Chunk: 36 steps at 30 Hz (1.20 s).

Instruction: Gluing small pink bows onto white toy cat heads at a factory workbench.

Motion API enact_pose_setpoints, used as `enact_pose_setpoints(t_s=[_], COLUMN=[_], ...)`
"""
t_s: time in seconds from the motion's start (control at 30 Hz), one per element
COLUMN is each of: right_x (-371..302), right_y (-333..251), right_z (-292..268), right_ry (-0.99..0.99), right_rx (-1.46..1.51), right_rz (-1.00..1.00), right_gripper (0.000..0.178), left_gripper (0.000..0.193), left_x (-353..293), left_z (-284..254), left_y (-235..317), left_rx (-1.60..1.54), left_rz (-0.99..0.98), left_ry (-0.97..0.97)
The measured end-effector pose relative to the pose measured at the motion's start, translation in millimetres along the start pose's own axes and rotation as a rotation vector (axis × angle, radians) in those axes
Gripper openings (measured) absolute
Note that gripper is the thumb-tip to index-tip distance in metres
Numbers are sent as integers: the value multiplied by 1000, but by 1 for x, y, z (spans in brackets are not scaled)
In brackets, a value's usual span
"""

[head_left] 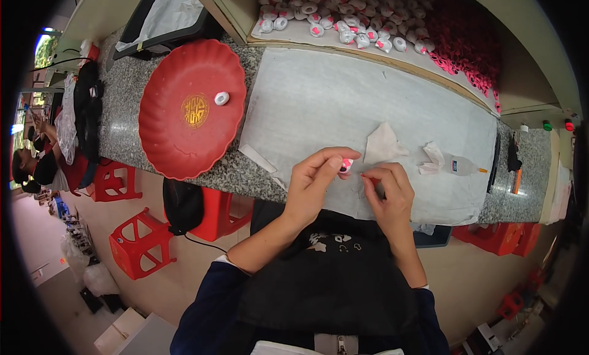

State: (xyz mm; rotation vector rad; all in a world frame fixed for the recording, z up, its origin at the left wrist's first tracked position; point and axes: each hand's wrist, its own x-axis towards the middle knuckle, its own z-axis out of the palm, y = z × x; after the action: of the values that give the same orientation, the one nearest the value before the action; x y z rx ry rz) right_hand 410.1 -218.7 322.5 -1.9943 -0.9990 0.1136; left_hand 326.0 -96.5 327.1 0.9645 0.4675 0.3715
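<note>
My left hand (315,182) pinches a small white figurine head (346,165) with pink and black marks between thumb and fingers. Just right of it, my right hand (391,192) has its thumb and forefinger pressed together. What those fingertips hold, if anything, is too small to make out. Both hands are over the white paper sheet (294,103) near the counter's front edge. Beyond my right hand lie a crumpled white cloth (383,144) and a smaller folded piece of tissue (433,158).
A red scalloped tray (165,91) at left holds one white piece (221,98). On the shelf at the back are many white heads (350,23) and a pile of pink parts (469,54). A clear bottle (463,166) with an orange tip lies at right. Red stools (141,241) stand below.
</note>
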Motion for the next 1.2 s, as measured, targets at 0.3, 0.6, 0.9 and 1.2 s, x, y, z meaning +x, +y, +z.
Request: enact_pose_setpoints(t_s=[0.3, 0.6, 0.9, 1.2], right_x=[-20, 15, -5, -27], right_y=[37, 200, 41, 5], right_z=[-104, -198, -178, -56], right_ry=[579, 307, 623, 116], right_rx=[-171, -907, 326, 1601], right_rz=[-70, 428, 235, 135], right_gripper=[20, 37, 55, 18], left_gripper=[20, 35, 30, 31], left_x=[-5, 1, -5, -7], left_z=[-16, 0, -1, -3], left_y=[3, 8, 15, 27], left_rx=[90, 61, 31, 183], left_rz=[11, -33, 42, 137], left_ry=[12, -128, -78, -86])
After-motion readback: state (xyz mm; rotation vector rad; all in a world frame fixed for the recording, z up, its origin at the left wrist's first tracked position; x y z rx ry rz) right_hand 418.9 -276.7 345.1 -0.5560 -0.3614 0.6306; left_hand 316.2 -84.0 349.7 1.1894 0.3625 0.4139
